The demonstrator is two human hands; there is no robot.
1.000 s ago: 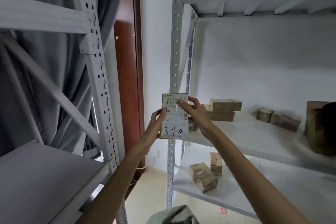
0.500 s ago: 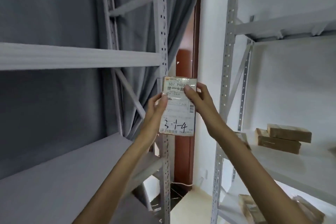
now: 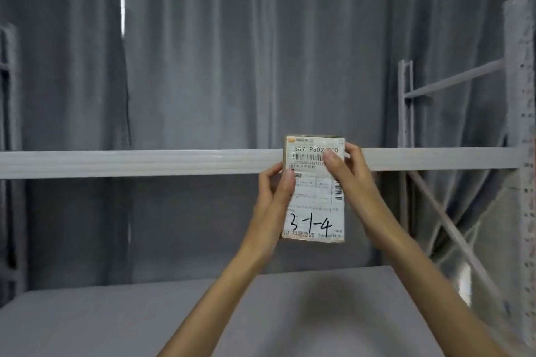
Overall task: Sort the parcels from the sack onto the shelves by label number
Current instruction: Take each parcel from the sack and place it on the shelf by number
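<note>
Both the left hand (image 3: 275, 194) and right hand (image 3: 349, 174) pinched the parcel (image 3: 314, 188) by its side edges; it looked light, stiff and easily held there.

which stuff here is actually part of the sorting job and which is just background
Part of the job:
- parcel, label handwritten 3-1-4
- left hand and right hand, both holding the parcel
- lower shelf, bare
- upper shelf, only its front edge shows

Just background:
- grey curtain behind the rack
- rack post at right
</note>
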